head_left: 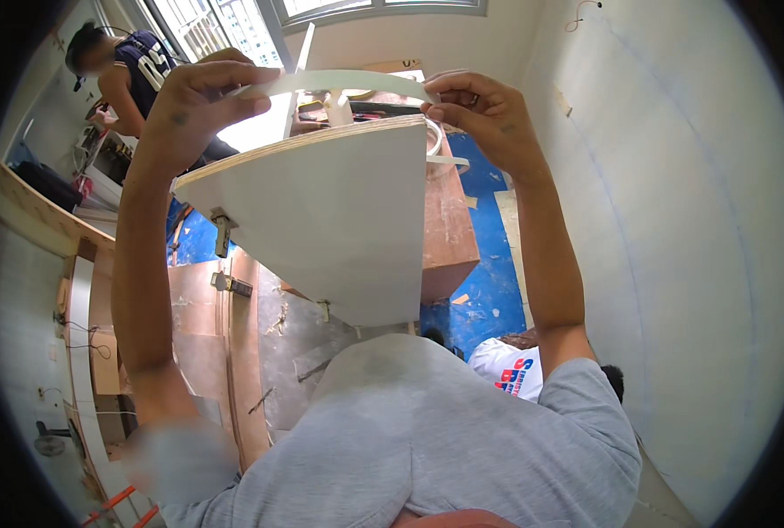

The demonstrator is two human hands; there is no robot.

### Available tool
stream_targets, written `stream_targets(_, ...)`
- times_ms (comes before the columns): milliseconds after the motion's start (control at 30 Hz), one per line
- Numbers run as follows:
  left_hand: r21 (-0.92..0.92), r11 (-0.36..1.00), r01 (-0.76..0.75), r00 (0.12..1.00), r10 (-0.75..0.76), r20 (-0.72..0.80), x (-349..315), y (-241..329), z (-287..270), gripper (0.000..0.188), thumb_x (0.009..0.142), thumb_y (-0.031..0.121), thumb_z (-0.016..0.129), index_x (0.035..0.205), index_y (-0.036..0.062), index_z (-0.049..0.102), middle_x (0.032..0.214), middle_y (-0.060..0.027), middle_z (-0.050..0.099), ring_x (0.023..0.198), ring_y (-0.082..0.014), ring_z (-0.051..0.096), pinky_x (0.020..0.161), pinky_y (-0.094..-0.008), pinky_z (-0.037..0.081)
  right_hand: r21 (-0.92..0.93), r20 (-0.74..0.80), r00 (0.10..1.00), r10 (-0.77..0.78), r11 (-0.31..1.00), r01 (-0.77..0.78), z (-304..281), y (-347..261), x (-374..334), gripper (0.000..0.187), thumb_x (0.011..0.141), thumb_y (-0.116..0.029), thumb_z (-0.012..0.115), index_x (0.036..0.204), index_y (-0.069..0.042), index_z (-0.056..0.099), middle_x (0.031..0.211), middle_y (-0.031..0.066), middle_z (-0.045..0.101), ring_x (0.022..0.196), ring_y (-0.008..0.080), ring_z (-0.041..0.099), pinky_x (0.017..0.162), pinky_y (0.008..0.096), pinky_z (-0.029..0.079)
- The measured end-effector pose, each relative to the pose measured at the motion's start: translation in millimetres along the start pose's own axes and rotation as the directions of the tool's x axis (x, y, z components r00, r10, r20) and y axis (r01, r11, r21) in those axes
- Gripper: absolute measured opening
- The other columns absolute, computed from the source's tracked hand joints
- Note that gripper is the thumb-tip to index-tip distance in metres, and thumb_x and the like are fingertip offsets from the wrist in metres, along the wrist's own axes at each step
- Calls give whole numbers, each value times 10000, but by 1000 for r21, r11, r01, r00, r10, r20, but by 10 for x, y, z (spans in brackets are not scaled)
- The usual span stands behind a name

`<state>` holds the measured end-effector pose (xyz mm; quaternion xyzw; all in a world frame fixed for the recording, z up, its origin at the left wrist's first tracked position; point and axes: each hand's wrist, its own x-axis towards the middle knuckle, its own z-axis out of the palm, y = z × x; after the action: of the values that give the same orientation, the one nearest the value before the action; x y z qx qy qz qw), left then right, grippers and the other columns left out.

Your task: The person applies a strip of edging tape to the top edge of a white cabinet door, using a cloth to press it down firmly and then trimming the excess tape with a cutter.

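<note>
My left hand (pixel 200 92) is at the left end of a strip (pixel 348 81), and its thumb and fingers are pinched narrow on it. The strip is thin, smooth and pale, and it bends up in a low arch. I see it stretched left to right past the far edge of the board (pixel 339 211); I cannot tell how far off that edge it is. A metal hinge (pixel 223 233) sits on the board's slanted left side. The board's face is flat and pale grey, and its far edge shows bare brown wood. My right hand (pixel 484 106) has its thumb and fingers narrow too, holding the strip's right end. A white band (pixel 452 161) curls by the board's right corner.

Far left, I can see a worker (pixel 141 70) in a dark top with white marks. Nearer on the left, flat brown sheets (pixel 198 304) lie on the floor. A bright window (pixel 374 7) is at the far side. Right of the board is a scuffed brown box (pixel 449 229), then blue floor (pixel 497 264) with pale specks. Near right is a creased white bag (pixel 506 361). The right wall (pixel 691 220) is pale, with thin blue lines.
</note>
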<state>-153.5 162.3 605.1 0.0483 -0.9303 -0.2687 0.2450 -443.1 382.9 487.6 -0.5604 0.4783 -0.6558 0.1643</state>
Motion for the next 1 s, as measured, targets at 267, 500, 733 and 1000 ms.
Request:
stream_targets(267, 159, 985, 63, 982, -90, 167, -1, -65, 69, 285, 842, 17, 793, 1113, -69, 780, 941, -69, 682, 843, -132, 632, 791, -254, 495, -357, 119, 993, -5, 933, 48, -68, -16, 85, 165, 893, -11, 800, 1056, -24, 819, 1106, 132, 796, 987, 210, 773, 919, 333, 628)
stream_targets(500, 176, 975, 133, 973, -162, 163, -36, -133, 120, 334, 848, 76, 821, 1146, -67, 778, 928, -59, 667, 827, -124, 602, 771, -272, 482, -340, 155, 984, 86, 940, -29, -69, -43, 104, 136, 895, 33, 782, 1021, -4, 821, 1125, 157, 789, 980, 224, 779, 920, 339, 642)
stream_targets(733, 192, 976, 107, 972, -143, 184, -87, -225, 101, 358, 861, 120, 839, 1167, -55, 778, 934, -47, 671, 836, -112, 601, 764, -274, 481, -348, 144, 986, 85, 937, -30, -36, -36, 107, 160, 865, -116, 845, 1005, -39, 846, 985, 92, 820, 986, 197, 756, 904, 349, 588)
stream_targets(1000, 175, 979, 107, 975, -138, 173, -115, -227, 146, 349, 863, 126, 833, 1159, -51, 782, 920, -53, 680, 832, -111, 603, 763, -271, 481, -371, 153, 987, 48, 928, 12, -34, 14, 113, 145, 875, -101, 831, 1008, -48, 848, 935, 80, 817, 994, 195, 740, 995, 364, 549)
